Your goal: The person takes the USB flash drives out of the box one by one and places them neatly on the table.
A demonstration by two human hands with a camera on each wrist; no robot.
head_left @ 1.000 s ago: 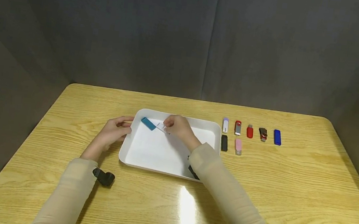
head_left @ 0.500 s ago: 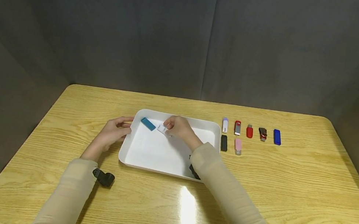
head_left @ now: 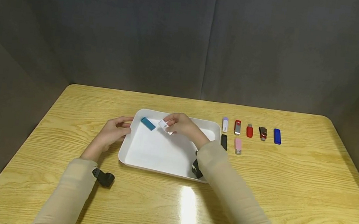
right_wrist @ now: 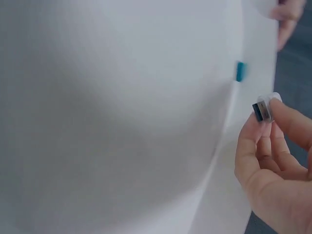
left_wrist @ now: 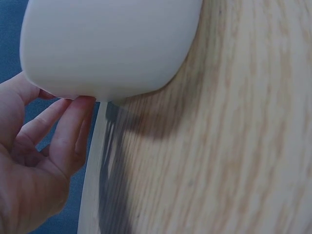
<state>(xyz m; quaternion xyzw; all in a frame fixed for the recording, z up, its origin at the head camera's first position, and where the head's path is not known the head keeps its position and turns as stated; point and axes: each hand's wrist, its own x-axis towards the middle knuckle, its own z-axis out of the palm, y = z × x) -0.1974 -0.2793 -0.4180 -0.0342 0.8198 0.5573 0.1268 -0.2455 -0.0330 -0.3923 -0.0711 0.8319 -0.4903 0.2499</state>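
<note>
My right hand (head_left: 182,125) pinches a white USB flash drive (head_left: 163,125) between thumb and fingers, above the white tray (head_left: 158,154). In the right wrist view its metal plug (right_wrist: 263,111) points out from the fingertips. A teal USB flash drive (head_left: 148,124) lies in the tray's far left corner, just left of the held one. My left hand (head_left: 113,133) is at the tray's left end, fingers slightly bent, touching the outer wall. In the left wrist view its fingertips (left_wrist: 83,105) meet the tray's lower edge.
Right of the tray, several flash drives lie in two rows on the wooden table (head_left: 306,193). The back row runs from purple-white (head_left: 225,125) to blue (head_left: 277,136). Black (head_left: 224,142) and pink (head_left: 238,146) ones lie in front. Dark curtains surround the table.
My right hand has lifted the white flash drive a little and shifted slightly right, turning at the wrist. The left hand and the tray stay in place.
</note>
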